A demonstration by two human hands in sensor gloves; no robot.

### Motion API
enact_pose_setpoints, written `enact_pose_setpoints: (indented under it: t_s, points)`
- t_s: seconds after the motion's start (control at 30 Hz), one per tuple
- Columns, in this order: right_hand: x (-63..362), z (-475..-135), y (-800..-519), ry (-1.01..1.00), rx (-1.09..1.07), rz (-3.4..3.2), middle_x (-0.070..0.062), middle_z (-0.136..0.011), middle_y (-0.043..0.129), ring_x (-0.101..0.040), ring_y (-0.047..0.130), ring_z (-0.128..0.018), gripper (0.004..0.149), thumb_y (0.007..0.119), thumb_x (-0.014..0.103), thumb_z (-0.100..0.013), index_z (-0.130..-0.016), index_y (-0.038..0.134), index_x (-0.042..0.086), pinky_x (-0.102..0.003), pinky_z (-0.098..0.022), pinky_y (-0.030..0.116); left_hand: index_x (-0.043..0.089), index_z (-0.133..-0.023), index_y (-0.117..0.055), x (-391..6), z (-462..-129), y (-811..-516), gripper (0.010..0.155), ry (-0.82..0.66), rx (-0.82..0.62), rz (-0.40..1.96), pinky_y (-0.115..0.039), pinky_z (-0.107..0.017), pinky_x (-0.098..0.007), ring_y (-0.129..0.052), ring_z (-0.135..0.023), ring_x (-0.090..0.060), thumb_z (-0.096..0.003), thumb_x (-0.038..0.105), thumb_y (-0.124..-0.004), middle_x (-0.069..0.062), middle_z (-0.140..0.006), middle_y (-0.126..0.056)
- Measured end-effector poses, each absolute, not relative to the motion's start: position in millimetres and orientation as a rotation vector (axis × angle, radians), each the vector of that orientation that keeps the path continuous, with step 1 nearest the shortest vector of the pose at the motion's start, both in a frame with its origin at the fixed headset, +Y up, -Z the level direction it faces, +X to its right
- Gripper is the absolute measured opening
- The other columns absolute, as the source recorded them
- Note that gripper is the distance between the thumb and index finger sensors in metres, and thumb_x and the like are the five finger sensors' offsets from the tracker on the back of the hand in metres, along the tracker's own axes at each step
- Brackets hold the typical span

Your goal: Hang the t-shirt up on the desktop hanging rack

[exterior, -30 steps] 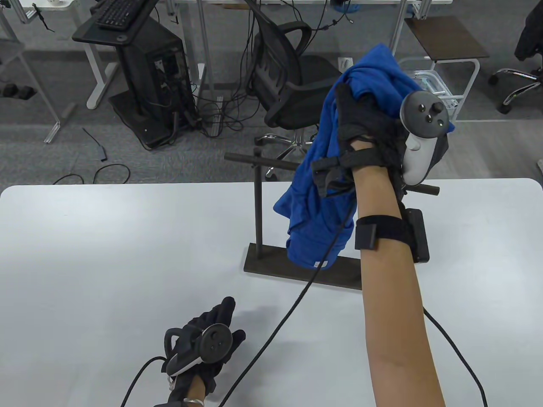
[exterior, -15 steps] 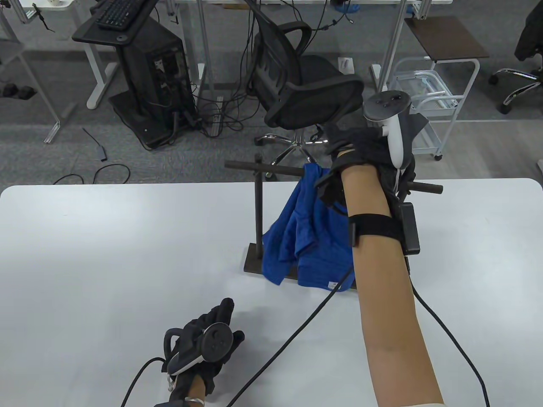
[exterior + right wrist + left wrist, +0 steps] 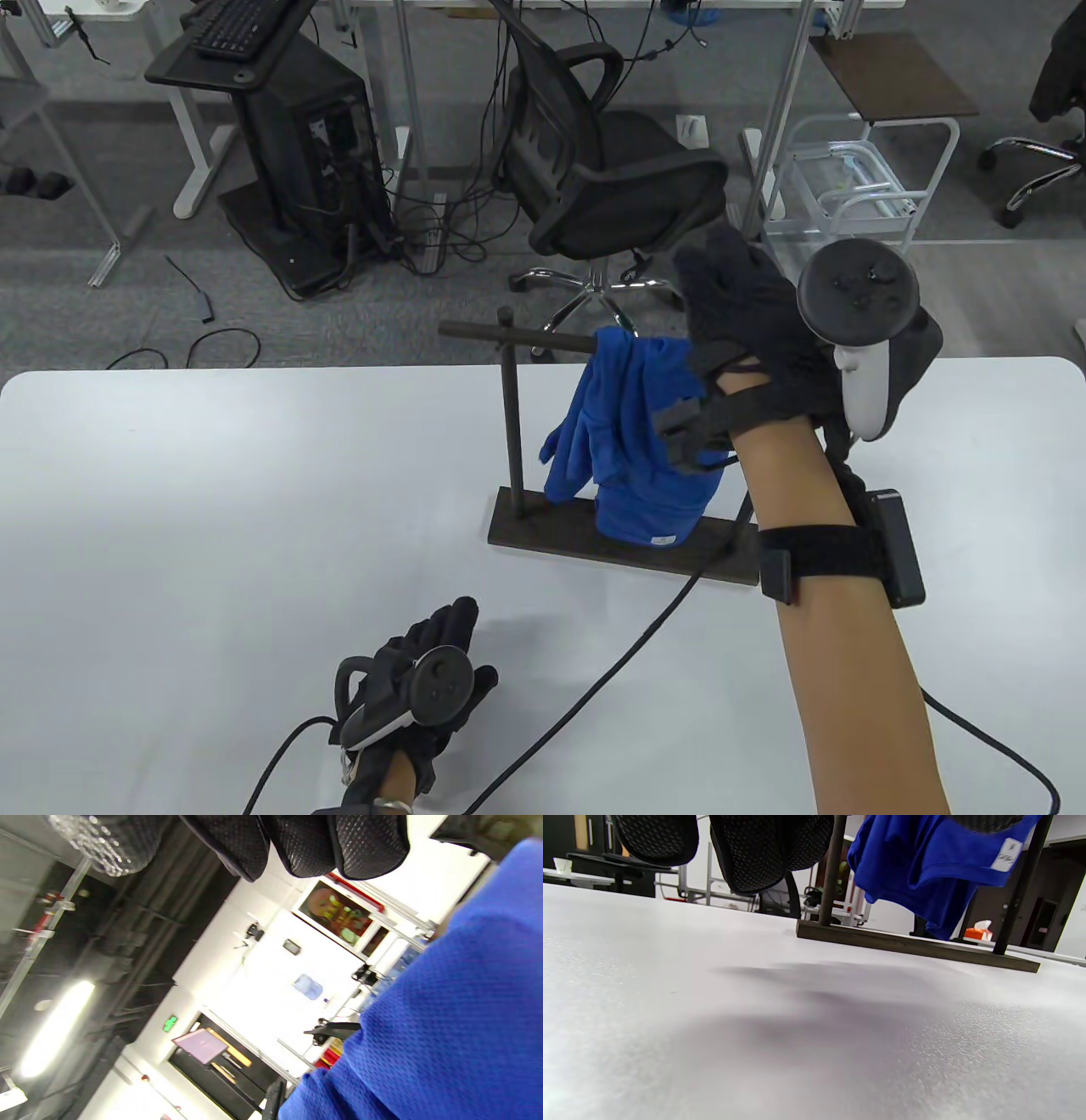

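A blue t-shirt hangs draped over the horizontal bar of the dark desktop rack, bunched, its lower edge reaching down near the rack's base. My right hand hovers just above and right of the bar with fingers stretched out, holding nothing; in the right wrist view its fingertips hang free beside the blue cloth. My left hand rests flat on the table near the front edge, empty. The left wrist view shows the shirt hanging above the base.
The white table carries only the rack. A black cable runs across the table from my right wrist. Behind the table stand an office chair, a computer cart and a white trolley.
My right hand lowered the shirt from high above onto the bar, let go of it and drew back to the right and up. The left hand stayed put.
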State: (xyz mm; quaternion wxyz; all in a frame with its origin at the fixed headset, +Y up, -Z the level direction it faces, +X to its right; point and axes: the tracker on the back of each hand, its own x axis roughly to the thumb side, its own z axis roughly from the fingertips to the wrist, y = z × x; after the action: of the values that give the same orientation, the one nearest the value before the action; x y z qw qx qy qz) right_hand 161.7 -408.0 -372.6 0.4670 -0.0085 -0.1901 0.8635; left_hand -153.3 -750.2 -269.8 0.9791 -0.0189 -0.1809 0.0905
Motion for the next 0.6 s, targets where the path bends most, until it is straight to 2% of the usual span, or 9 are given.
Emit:
enact_pose_setpoints:
  t_s: [0.27,0.43,0.6]
  points:
    - [160,-328,-429,-0.599,0.231,2.171,-0.023,-0.103,0.056,-0.053,0.062,-0.085,0.067,0.072,0.049,-0.043,-0.100,0.061,0.015,-0.070,-0.066,0.039,0.008,-0.106,-0.029,-150,-271,-751,0.085,-0.383,-0.054,0.185,-0.061,-0.062,-0.070,-0.064,-0.095,-0.052,-0.0426,0.057,-0.058,-0.025,-0.106,-0.047]
    - [160,-312,-468,-0.524,0.325,2.270,-0.020,-0.106,0.051,-0.051,0.060,-0.088,0.067,0.071,0.050,-0.044,-0.103,0.053,0.023,-0.070,-0.066,0.041,0.009,-0.106,-0.030,-146,-271,-747,0.085,-0.410,-0.026,0.148,-0.063,-0.061,-0.069,-0.070,-0.093,-0.050,-0.0426,0.058,-0.057,-0.024,-0.106,-0.049]
    - [169,-292,-503,-0.557,0.390,2.307,-0.020,-0.106,0.053,-0.051,0.061,-0.089,0.066,0.070,0.050,-0.044,-0.103,0.054,0.024,-0.070,-0.065,0.043,0.009,-0.106,-0.030,-141,-271,-745,0.085,-0.425,-0.015,0.175,-0.064,-0.061,-0.068,-0.071,-0.092,-0.049,-0.0426,0.058,-0.057,-0.024,-0.106,-0.049]
